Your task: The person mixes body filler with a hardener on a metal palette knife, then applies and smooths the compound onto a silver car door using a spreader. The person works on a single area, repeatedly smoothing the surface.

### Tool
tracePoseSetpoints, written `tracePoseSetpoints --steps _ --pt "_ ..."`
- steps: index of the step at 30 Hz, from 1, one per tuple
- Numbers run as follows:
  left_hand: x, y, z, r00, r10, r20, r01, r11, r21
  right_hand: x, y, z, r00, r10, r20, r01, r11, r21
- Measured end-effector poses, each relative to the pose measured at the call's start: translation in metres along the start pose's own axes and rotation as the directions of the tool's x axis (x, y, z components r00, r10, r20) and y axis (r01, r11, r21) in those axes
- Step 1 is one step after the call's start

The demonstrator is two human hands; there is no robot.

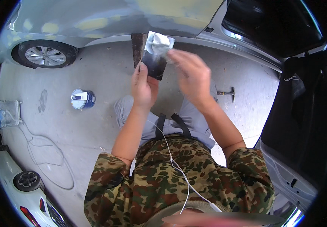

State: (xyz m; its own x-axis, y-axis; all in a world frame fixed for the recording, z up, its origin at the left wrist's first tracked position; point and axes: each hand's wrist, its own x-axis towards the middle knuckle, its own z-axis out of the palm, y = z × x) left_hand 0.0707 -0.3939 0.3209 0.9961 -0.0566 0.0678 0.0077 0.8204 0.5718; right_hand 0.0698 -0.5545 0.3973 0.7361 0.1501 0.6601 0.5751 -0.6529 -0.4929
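Plainly, the left hand (143,87) has a firm hold on a dark flat board (154,68), its thumb laid over the near face; the other fingers are mostly hidden behind the board, so how far they wrap cannot be told. The board is tilted in front of the person, below the car side panel (114,20), and a mound of whitish paste (161,39) sits on its far end, where pale glare and smearing blur the outline. The right hand (194,77) is bent inward, fingertips close to the paste; motion blur hides whether they touch it, how tightly the fingers close, or whether a thin tool lies between them.

Behind the board, a dark brown strip (137,47) shows only in part. To the left stands a blue can (89,100) with a white tube (79,97) lying across its top. A hammer (231,93) lies on the floor beside the right knee, the end of its handle meeting the leg's outline. At the left, a clear plastic box (10,113) has contents too small to make out, with a pale hose (68,178) looping near it. The white car (15,185) and the open car door (296,113) are cut off by the round dark rim, and a reddish blurred shape (224,220) along the lower edge is unclear.
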Motion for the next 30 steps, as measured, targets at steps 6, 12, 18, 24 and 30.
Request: tracePoseSetpoints --steps 6,12,18,24,30 --pt "-0.007 -0.001 0.017 0.995 0.069 -0.067 -0.061 0.99 0.124 -0.002 -0.008 0.012 0.988 0.094 -0.12 -0.077 0.987 0.14" --pt "-0.007 0.012 0.028 0.978 0.211 0.006 -0.187 0.853 0.487 -0.005 -0.009 0.012 0.988 0.154 -0.024 -0.141 0.952 0.27" --pt "0.001 0.053 0.047 0.941 0.268 0.207 -0.338 0.698 0.632 -0.029 -0.009 0.008 0.918 0.354 0.179 -0.397 0.816 0.419" --pt "0.011 0.082 0.032 0.982 0.144 0.122 -0.155 0.984 0.085 0.0 0.014 -0.015 0.711 0.679 0.181 -0.308 0.07 0.949" --pt "-0.007 0.027 0.008 0.971 -0.178 0.159 0.203 0.966 -0.161 0.026 0.008 -0.028 0.792 0.597 0.127 -0.203 0.062 0.977"
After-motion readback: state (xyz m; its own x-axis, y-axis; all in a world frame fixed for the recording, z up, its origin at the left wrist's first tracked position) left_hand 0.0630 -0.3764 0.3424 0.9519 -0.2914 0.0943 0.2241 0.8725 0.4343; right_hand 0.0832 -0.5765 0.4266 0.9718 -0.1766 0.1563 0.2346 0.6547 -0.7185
